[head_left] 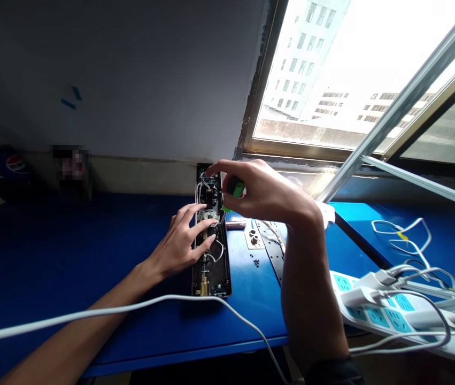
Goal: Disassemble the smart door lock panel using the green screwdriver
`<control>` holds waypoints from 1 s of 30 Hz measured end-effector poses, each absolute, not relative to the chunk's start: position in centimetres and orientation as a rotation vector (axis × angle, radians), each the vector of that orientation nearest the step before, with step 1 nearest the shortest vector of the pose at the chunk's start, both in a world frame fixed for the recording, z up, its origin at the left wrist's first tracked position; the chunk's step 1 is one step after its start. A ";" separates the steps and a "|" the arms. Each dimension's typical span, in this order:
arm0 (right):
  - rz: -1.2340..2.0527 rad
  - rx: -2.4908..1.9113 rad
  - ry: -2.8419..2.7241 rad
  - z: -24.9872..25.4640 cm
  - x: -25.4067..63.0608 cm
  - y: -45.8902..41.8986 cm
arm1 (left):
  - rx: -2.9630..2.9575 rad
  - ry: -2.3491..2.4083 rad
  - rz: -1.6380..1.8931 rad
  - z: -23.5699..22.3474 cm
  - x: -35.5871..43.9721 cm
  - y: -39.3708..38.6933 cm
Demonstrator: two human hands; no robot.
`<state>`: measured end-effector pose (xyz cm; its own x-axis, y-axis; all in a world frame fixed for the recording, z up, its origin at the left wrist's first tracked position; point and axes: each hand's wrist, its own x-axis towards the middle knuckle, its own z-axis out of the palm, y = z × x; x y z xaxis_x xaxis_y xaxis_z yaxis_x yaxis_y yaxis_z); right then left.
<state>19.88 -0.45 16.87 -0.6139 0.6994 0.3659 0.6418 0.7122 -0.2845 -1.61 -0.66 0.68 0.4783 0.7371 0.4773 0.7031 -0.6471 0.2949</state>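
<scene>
A long black electronic lock housing (212, 272) lies open on the blue table, showing white wires, a circuit board at its far end, a round metal mechanism (210, 216) and a brass fitting near its front end. My left hand (183, 240) rests on the housing, fingers spread over the round mechanism and holding nothing. Above the housing's far end is my right hand (261, 190), shut on a green-handled tool (235, 187). Its fingertips reach the circuit board (210, 181). The tool's tip is hidden by the fingers.
A perforated metal plate (271, 246), a small plate (253, 239) and loose screws (256, 262) lie right of the housing. A white cable (131, 306) crosses the front. Power strips with plugs (379, 315) and white wires (401, 235) sit right, below a window frame (403, 101).
</scene>
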 end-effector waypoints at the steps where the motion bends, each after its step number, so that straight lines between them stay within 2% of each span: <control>1: 0.191 -1.040 -2.467 16.9 19.9 -0.5 | 2.652 1.292 0.902 0.7 -1.6 -0.6; 5: 0.152 -1.150 -2.403 17.0 19.8 -0.4 | 2.656 1.288 0.912 0.6 -1.5 -0.6; 30: 0.243 -1.009 -2.461 17.0 20.5 -0.4 | 2.652 1.292 0.912 0.4 -1.7 -0.5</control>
